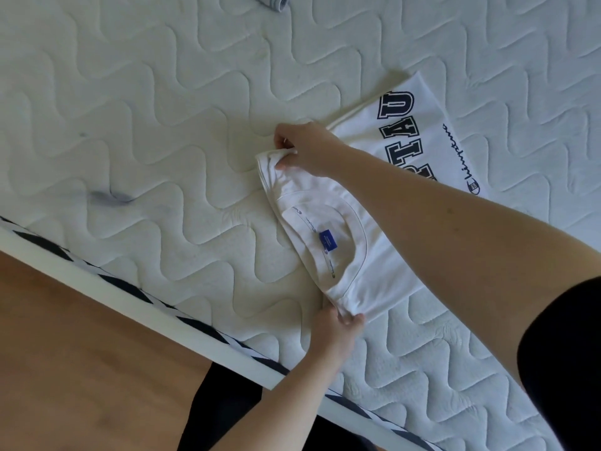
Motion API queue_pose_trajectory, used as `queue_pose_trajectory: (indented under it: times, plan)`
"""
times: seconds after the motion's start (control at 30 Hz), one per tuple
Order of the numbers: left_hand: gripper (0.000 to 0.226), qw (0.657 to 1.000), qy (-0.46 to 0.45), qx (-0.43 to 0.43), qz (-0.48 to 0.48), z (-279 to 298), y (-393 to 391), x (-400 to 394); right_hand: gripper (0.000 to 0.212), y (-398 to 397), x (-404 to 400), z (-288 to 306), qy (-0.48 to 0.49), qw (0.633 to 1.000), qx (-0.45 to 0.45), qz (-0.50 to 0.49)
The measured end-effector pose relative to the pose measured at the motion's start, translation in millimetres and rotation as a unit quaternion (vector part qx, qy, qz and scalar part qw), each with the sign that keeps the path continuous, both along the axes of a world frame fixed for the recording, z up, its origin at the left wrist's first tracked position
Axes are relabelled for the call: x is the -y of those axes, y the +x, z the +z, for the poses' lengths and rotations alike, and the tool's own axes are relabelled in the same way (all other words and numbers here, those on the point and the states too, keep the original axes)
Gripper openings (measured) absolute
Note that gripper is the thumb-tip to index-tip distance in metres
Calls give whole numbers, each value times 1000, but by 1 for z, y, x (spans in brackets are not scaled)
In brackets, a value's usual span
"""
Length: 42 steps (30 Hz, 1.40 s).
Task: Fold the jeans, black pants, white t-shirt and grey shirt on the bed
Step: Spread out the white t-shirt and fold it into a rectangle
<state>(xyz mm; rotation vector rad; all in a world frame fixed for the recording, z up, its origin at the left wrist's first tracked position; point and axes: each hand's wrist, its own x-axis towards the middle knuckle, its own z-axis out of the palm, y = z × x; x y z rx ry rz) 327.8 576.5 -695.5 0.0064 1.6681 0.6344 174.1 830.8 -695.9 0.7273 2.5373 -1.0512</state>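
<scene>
The white t-shirt (367, 255) lies on the mattress, folded into a long strip with dark block letters at its far end and a blue neck label showing at the collar. My right hand (302, 148) pinches the far corner of the collar end, lifting a bunched bit of cloth. My left hand (338, 327) pinches the near corner of the same end, close to the bed's edge. A grey garment (273, 1) shows only as a small piece at the top edge. Jeans and black pants are out of view.
The white quilted mattress (146, 125) fills most of the view, with a dark smudge (107, 198) at the left. Its striped edge and white bed frame (136, 307) run diagonally. Wooden floor (81, 369) lies at the lower left, where my black-clad legs stand.
</scene>
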Motion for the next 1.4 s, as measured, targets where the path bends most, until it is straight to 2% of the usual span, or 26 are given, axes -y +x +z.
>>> queue_pose_trajectory:
  times: [0.13,0.23,0.3,0.4,0.5,0.67,0.87,0.93,1.1,1.17,1.27,1.33,1.4]
  plan:
    - [15,996,42,50,59,14,-6,4,32,9,-7,20,-39,996,-42,-62]
    - [16,996,67,30,56,22,-16,5,20,24,-19,40,-43,991,-75,-99]
    - [15,997,75,5,36,27,-28,8,11,40,-27,55,-56,981,-104,-152]
    - [10,995,88,-50,-27,37,-51,16,15,69,-33,84,-54,959,-153,-235]
    - [9,983,108,-106,-106,59,-80,21,5,100,-35,123,-48,929,-190,-314]
    - [8,934,135,-245,-222,127,-132,26,7,171,-29,201,-11,885,-235,-402]
    - [12,872,225,-349,-260,238,-160,19,8,269,5,287,31,831,-276,-482]
    - [12,852,263,-373,-257,274,-161,14,7,299,22,314,47,815,-294,-497]
    - [17,841,334,-375,-204,343,-148,-2,15,369,72,375,63,782,-326,-527]
    - [17,827,360,-380,-203,361,-139,-9,12,393,91,390,41,772,-333,-539]
    - [4,809,394,-397,-179,383,-121,-14,8,427,115,403,28,764,-336,-550]
    - [11,800,414,-404,-159,395,-114,-15,10,445,132,408,12,755,-344,-559]
    - [8,793,434,-398,-155,407,-108,-14,14,457,151,414,5,740,-361,-567]
